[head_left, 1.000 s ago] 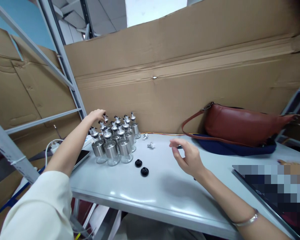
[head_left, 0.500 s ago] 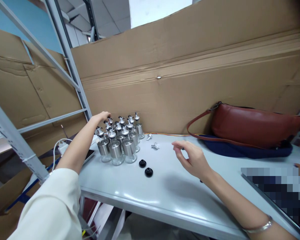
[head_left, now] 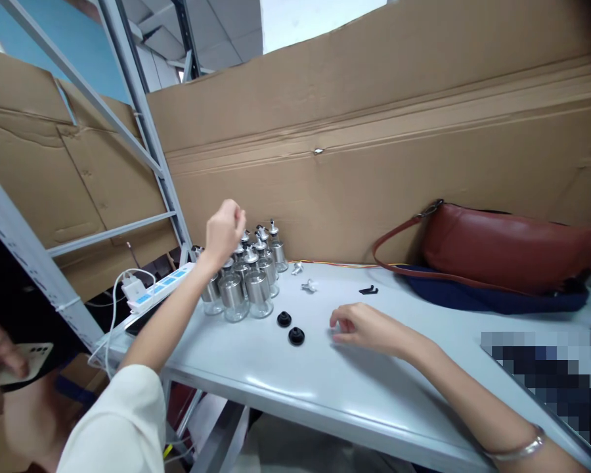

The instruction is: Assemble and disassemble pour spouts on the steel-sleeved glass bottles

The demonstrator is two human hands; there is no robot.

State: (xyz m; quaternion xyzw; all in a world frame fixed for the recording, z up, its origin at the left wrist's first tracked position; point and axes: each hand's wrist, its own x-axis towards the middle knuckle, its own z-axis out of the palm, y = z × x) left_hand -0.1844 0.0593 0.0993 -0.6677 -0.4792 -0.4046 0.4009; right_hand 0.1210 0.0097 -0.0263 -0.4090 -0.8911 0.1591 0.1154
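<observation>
Work at the glass-and-metal bottles (head_left: pixel 259 287) seems to be the step in hand; they stand grouped at eleven o'clock from the person on the counter (head_left: pixel 270 361), spouts (head_left: pixel 274 226) up; the left hand (head_left: pixel 222 230) is above them, fingers curled in; whether these hold anything I cannot tell. The right hand (head_left: pixel 367 326) is low at one o'clock; its fingers are loosely bent, partly open, with nothing seen in them; two black stoppers (head_left: pixel 296 336) lie near, toward its nine o'clock. The next move, I judge, calls for keeping the left wrist clear of the spouts; against half a second ago, the left hand is higher and farther toward three o'clock; the right hand is lower, leaving small black pieces (head_left: pixel 369 290) in sight; another person's hand (head_left: pixel 0 355) with a phone (head_left: pixel 35 360) now shows between nine and ten o'clock.
</observation>
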